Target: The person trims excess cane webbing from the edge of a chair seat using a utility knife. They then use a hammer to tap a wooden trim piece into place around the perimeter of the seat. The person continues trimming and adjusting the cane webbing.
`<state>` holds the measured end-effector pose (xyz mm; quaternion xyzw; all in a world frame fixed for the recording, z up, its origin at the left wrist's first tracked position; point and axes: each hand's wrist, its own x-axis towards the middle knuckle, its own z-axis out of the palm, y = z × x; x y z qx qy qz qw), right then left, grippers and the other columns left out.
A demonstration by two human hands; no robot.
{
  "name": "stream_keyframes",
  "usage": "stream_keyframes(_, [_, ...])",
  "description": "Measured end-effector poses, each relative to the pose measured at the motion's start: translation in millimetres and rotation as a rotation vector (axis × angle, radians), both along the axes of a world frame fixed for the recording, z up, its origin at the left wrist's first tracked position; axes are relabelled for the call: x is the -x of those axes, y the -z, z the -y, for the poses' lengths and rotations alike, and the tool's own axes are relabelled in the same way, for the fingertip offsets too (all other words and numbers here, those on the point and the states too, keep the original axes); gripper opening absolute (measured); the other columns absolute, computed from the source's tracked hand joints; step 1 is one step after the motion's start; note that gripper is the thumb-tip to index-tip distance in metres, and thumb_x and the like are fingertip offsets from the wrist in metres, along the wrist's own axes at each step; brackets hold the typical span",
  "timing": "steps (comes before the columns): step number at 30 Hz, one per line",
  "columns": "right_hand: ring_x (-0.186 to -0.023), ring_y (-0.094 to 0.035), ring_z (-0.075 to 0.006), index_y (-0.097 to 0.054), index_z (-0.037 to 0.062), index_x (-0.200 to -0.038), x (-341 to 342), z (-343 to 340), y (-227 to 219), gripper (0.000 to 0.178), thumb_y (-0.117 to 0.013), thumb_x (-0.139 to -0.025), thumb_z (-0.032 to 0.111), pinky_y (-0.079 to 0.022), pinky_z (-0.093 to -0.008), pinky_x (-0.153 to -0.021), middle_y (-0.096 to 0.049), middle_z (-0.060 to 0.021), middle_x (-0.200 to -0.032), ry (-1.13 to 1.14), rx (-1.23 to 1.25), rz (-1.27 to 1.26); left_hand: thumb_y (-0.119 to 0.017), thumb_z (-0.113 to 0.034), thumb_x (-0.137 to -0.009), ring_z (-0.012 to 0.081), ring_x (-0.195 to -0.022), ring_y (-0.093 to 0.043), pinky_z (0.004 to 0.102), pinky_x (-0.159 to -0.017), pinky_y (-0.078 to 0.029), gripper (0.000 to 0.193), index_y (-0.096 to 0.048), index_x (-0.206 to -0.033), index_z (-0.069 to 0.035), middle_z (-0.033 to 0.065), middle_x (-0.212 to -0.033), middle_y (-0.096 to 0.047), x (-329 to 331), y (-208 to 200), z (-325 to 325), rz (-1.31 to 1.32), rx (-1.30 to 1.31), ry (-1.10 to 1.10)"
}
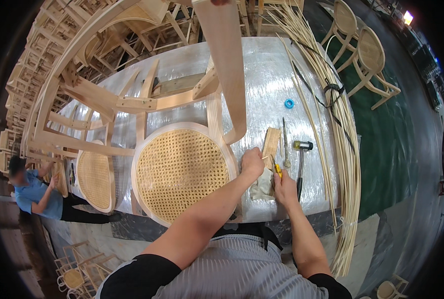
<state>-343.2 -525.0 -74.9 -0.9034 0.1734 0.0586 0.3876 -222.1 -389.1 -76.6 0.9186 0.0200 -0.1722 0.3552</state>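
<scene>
My left hand [252, 162] is closed on the end of a thin pale cane strip [265, 157], which points to the right. Close by, my right hand [285, 187] grips a yellow-handled knife [278, 170], its tip near the strip. Beneath both hands lie a flat wooden block [271, 142] and a crumpled whitish cloth [262, 188]. A thin metal tool [285, 144] and a mallet [303, 145] with a yellow and black head rest just beyond the right hand. Left of my hands, a wooden chair lies with its round woven cane panel [182, 172] facing up.
Long cane rods [344, 144] tied with black straps run along the table's right side. A blue ring-shaped roll [289, 103] sits on the plastic-covered table [262, 65]. A co-worker [40, 192] stands at the far left beside another chair. Stacked chair frames [37, 65] fill the back left.
</scene>
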Motion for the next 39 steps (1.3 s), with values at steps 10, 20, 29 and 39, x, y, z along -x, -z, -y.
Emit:
stream_keyframes(10, [-0.088,-0.07,-0.0561,-0.059,0.0007,-0.126,3,0,2,0.033,-0.057,-0.11,0.03,-0.053,-0.0643,-0.08,-0.073,-0.0333,-0.091,-0.039,0.013,-0.048,-0.073,-0.003,-0.086,0.0436,-0.093,-0.075,0.0529,-0.082,-0.059,0.005,-0.074,-0.09,-0.007,0.0221,-0.093,-0.074,3,4,2,-0.017,0.052,-0.03])
stream_keyframes(20, [-0.085,-0.07,-0.0554,-0.057,-0.0005,-0.123,2,-2,0,0.032,-0.057,-0.11,0.03,-0.054,-0.064,-0.078,-0.073,-0.0329,-0.09,-0.088,0.05,-0.04,-0.073,-0.003,-0.087,0.0451,-0.1,-0.073,0.0542,-0.086,-0.059,0.007,-0.074,-0.092,-0.008,0.0241,-0.104,-0.073,-1,12,0,-0.043,0.009,0.0])
stream_keyframes(29, [-0.087,-0.072,-0.0517,-0.055,0.0004,-0.119,0,-11,5,0.027,-0.057,-0.109,0.025,-0.057,-0.0611,-0.079,-0.073,-0.0299,-0.094,-0.089,0.163,-0.149,-0.073,-0.004,-0.088,0.0443,-0.101,-0.073,0.0531,-0.087,-0.059,0.007,-0.074,-0.094,-0.008,0.0236,-0.105,-0.073,-1,11,3,-0.057,-0.007,-0.01])
stream_keyframes(39, [-0.091,-0.073,-0.0504,-0.05,0.0022,-0.117,5,-17,16,0.021,-0.055,-0.107,0.02,-0.058,-0.0604,-0.08,-0.072,-0.0273,-0.104,-0.086,0.194,-0.127,-0.078,-0.008,-0.085,0.0372,-0.086,-0.076,0.0471,-0.079,-0.059,0.005,-0.075,-0.089,-0.006,0.0183,-0.088,-0.077,4,10,4,0.003,-0.011,-0.024])
